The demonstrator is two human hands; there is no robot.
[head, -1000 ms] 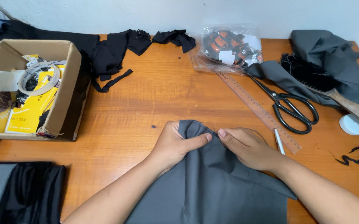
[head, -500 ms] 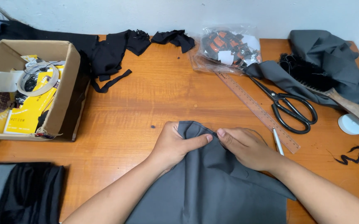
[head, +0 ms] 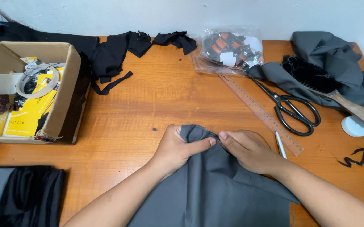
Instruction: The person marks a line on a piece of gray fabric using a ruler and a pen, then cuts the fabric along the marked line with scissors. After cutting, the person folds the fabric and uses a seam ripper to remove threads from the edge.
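A piece of dark grey fabric (head: pixel 215 185) is laid on the wooden table (head: pixel 161 105), at the near edge in the middle, with its folded corner pointing away from the person. The corner is pinched by the left hand (head: pixel 175 148), whose thumb and fingers are closed together on the cloth. The fold is pressed flat by the right hand (head: pixel 245 148), with its fingers held together and its fingertips touching the left thumb. Just beside the right hand a white pen (head: pixel 280 143) is seen, and next to it a long wooden ruler (head: pixel 259 111) is placed diagonally. Black scissors (head: pixel 293 108) lie beyond the ruler, near a wooden-handled brush (head: pixel 329 90). At the far left an open cardboard box (head: pixel 64 101) with a tape roll (head: pixel 37 82) inside is placed.
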